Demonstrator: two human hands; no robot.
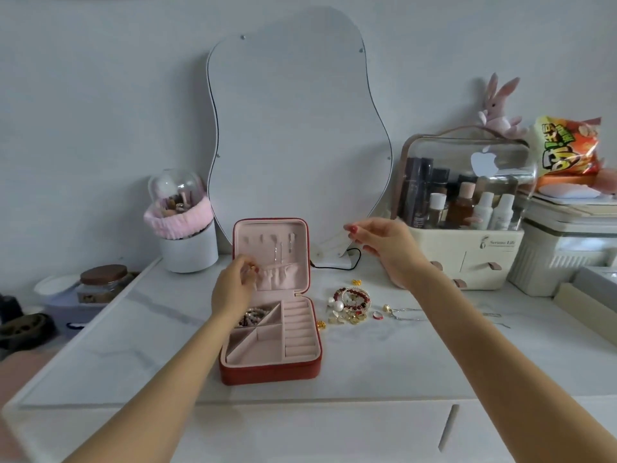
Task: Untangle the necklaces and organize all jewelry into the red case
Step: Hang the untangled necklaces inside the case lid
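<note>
The red case (270,375) lies open at the table's middle, its pink lid (270,228) upright. Two thin necklaces (278,253) hang from hooks in the lid. A beaded strand (255,314) fills the upper left compartment. My left hand (233,285) is at the lid's elastic pocket with its fingertips curled and pinched together. My right hand (377,245) is raised to the right of the lid, with thumb and forefinger pinched. Whatever they hold is too fine to make out. To the right of the case lie a jewelry pile (350,305), a red ring (377,315) and a silver chain (404,312).
A wavy mirror (293,128) leans behind the case. A cosmetics organizer (467,255) and white boxes (567,248) crowd the right. A brush holder with a pink band (187,242) and a jar (103,282) stand at the left. Small gold pieces (320,324) lie beside the case.
</note>
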